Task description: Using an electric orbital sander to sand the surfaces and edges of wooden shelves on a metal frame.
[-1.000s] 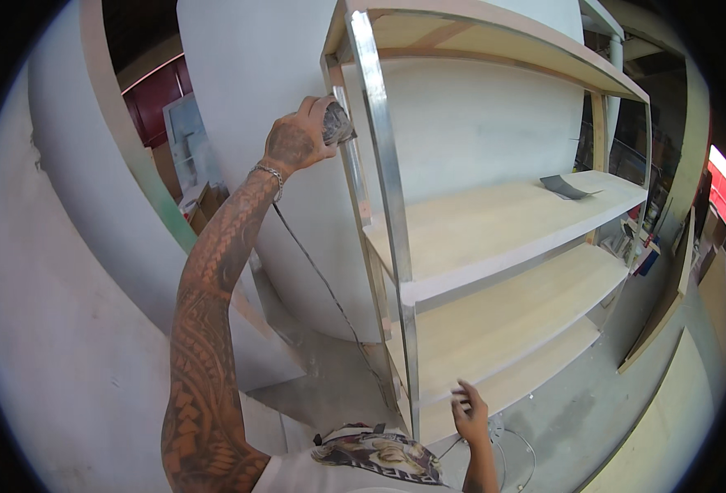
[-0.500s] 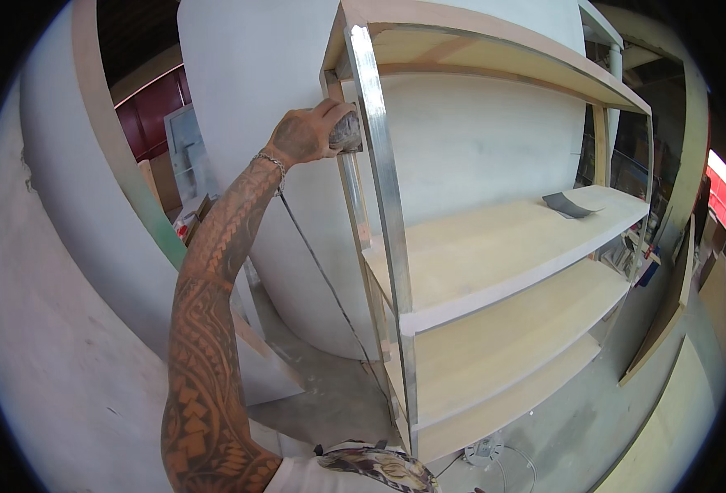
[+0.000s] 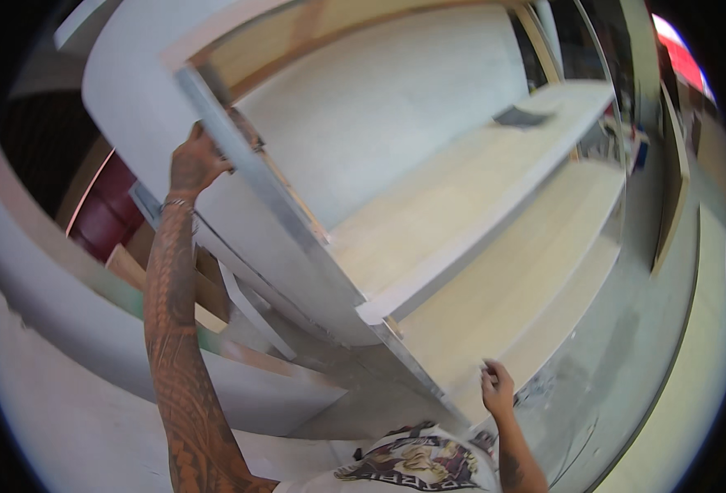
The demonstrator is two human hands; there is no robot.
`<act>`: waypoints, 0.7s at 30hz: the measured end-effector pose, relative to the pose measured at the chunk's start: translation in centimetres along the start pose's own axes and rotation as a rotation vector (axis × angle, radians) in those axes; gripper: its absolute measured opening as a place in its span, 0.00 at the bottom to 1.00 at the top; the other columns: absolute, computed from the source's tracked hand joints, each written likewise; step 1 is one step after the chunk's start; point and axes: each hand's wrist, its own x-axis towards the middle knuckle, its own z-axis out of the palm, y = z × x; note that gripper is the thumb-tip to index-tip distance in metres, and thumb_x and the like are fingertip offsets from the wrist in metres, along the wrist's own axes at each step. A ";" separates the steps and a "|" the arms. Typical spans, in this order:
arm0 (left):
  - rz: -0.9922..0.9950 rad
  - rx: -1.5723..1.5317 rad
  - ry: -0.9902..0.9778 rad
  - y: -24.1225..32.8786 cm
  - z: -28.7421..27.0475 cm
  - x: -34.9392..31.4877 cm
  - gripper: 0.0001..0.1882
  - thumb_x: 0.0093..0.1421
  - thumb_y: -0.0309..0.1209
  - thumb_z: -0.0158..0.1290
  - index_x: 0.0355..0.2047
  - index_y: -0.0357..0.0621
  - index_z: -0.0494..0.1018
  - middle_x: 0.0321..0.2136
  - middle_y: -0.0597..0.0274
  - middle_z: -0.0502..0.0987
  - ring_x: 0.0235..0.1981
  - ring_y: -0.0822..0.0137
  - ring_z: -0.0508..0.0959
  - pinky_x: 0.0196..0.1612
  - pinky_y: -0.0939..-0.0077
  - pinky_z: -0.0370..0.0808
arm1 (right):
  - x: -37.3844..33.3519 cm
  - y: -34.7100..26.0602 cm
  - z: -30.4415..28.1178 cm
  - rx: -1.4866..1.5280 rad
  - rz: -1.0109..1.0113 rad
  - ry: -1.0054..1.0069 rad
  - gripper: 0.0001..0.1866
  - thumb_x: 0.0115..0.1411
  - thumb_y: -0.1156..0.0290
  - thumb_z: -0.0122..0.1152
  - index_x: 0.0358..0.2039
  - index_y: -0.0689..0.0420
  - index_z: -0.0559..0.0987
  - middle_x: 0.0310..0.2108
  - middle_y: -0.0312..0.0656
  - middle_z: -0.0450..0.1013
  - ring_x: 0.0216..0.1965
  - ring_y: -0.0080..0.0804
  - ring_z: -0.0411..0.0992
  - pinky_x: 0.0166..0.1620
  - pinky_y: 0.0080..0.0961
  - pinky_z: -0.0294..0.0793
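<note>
My left hand (image 3: 197, 161) is raised at the left end of a tall shelving unit, beside its metal-faced upright (image 3: 252, 168). Its fingers are closed round a grey rounded tool, apparently a sander, now mostly hidden behind that upright. A dark cord (image 3: 244, 259) runs down from near the wrist. Low in front of the bottom shelf is my right hand (image 3: 498, 388), its fingers loosely curled and nothing visible in them. Pale wooden shelves (image 3: 429, 209) with a white front edge span the unit. A dark grey curved sheet, like sandpaper (image 3: 522, 117), lies on the upper one.
A big curved white panel (image 3: 129, 99) stands behind the unit's left end. Another curved panel (image 3: 240, 386) bends round on the near left. Boards (image 3: 672, 181) lean at the right. A white round object (image 3: 535, 386) with cable lies on the floor.
My view has tilted and shifted, so the unit appears slanted and farther left. The tool has slipped mostly out of sight behind the upright. My right hand has come into view.
</note>
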 end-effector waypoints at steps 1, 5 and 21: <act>0.041 0.002 -0.016 0.0 -0.5 0.2 0.38 0.49 0.44 0.68 0.61 0.60 0.70 0.47 0.58 0.77 0.35 0.51 0.82 0.38 0.60 0.82 | 1.4 -4.8 0.5 0.066 -0.002 -0.163 0.21 0.58 0.76 0.62 0.53 0.59 0.76 0.44 0.53 0.76 0.45 0.40 0.77 0.45 0.29 0.77; 0.214 0.023 -0.064 1.9 0.6 0.2 0.39 0.49 0.39 0.68 0.63 0.60 0.67 0.43 0.54 0.79 0.39 0.46 0.81 0.43 0.58 0.80 | 4.5 -11.2 2.8 0.087 -0.322 -0.515 0.42 0.54 0.62 0.72 0.66 0.57 0.63 0.59 0.59 0.65 0.61 0.57 0.64 0.65 0.41 0.62; -0.029 0.010 -0.176 0.4 0.3 1.1 0.47 0.41 0.35 0.72 0.64 0.53 0.66 0.50 0.47 0.74 0.50 0.49 0.77 0.53 0.56 0.77 | 2.5 -6.6 11.1 0.045 -0.129 -0.615 0.30 0.51 0.76 0.67 0.56 0.58 0.70 0.45 0.53 0.72 0.46 0.57 0.73 0.48 0.42 0.74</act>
